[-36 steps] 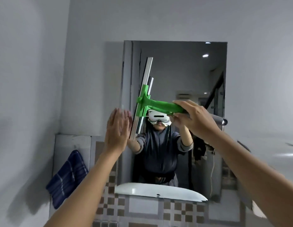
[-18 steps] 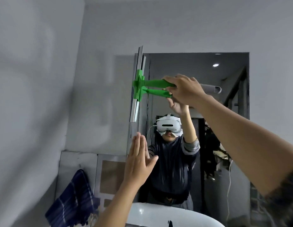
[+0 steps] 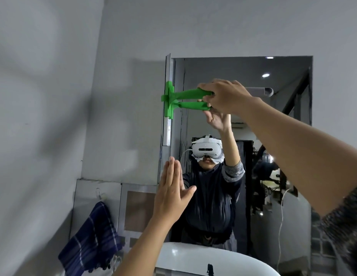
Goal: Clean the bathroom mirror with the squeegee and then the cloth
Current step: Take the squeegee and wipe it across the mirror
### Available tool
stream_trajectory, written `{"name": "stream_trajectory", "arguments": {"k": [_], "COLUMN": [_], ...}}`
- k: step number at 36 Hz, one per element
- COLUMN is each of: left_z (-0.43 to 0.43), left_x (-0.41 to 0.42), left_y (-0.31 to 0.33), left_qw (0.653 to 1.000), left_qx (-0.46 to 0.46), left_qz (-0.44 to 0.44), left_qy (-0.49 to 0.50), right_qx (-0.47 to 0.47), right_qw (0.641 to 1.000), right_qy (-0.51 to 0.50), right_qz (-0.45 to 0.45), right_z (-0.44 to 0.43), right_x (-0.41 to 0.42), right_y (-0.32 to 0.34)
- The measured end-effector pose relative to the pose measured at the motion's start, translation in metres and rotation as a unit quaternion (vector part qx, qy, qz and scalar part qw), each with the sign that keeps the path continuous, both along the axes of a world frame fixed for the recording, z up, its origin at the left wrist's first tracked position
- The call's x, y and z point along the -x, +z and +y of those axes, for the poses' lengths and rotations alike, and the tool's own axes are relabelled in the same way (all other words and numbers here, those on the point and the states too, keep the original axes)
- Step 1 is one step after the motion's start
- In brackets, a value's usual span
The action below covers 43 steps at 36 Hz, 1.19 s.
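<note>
Head view:
Mirror (image 3: 243, 176): frameless rectangle on a grey wall, above a white basin (image 3: 203, 259). It reflects the person in a dark top with a white headset.
Squeegee (image 3: 190, 94): green plastic handle and head, with a long metal blade (image 3: 168, 124) standing upright. The blade lies along the mirror's left edge, in the upper half, its top end near the top left corner. The handle runs level to the right, toward the holding hand; its reflection shows just below it.
Right hand (image 3: 227, 96): raised in front of the mirror's upper part, fingers curled around the squeegee handle in a firm grip. A grey tube sticks out past the knuckles to the right. The forearm crosses the frame from the lower right, with a dark speckled sleeve at its edge.
Left hand (image 3: 171, 194): flat and empty, fingers together and pointing up, thumb spread out to the right. It is at the mirror's lower left edge; contact with the glass cannot be told.
Cloth (image 3: 90, 242): dark blue with pale checks, hanging against the tiled panel left of the basin, well apart from both hands.
</note>
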State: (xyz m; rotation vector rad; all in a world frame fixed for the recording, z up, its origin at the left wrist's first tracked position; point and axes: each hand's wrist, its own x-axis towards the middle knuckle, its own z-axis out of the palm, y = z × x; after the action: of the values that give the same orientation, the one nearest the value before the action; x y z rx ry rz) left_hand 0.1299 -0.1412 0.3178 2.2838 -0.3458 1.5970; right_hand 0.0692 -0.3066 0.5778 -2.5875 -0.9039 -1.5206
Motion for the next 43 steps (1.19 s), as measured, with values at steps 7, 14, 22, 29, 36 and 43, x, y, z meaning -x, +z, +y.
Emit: {"name": "stream_trajectory", "arguments": {"k": [7,14,22,29,36,43], "left_z": [-0.001,0.002,0.019,-0.028,-0.017,0.002], "left_x": [0.001,0.003,0.007,-0.003,-0.001,-0.005], "left_y": [0.001,0.003,0.006,0.0,0.004,0.001], "left_qw": [1.0,1.0,0.999,1.0,1.0,0.999], "left_qx": [0.007,0.011,0.004,-0.003,-0.007,0.002], "left_qz": [0.01,0.019,0.024,0.001,0.002,-0.004], "left_qy": [-0.005,0.0,0.022,-0.001,0.013,0.052], "right_qx": [0.012,0.021,0.025,-0.008,-0.02,-0.041], "right_qw": [1.0,1.0,0.999,0.997,0.995,0.994], "right_qy": [-0.009,-0.016,-0.037,-0.079,-0.099,-0.099], "right_qz": [0.004,0.008,0.016,0.003,0.0,0.015], "right_z": [0.002,-0.008,-0.01,-0.064,-0.072,-0.09], "right_x": [0.008,0.017,0.026,0.054,0.051,0.041], "right_y": [0.003,0.003,0.008,-0.013,-0.016,-0.022]}}
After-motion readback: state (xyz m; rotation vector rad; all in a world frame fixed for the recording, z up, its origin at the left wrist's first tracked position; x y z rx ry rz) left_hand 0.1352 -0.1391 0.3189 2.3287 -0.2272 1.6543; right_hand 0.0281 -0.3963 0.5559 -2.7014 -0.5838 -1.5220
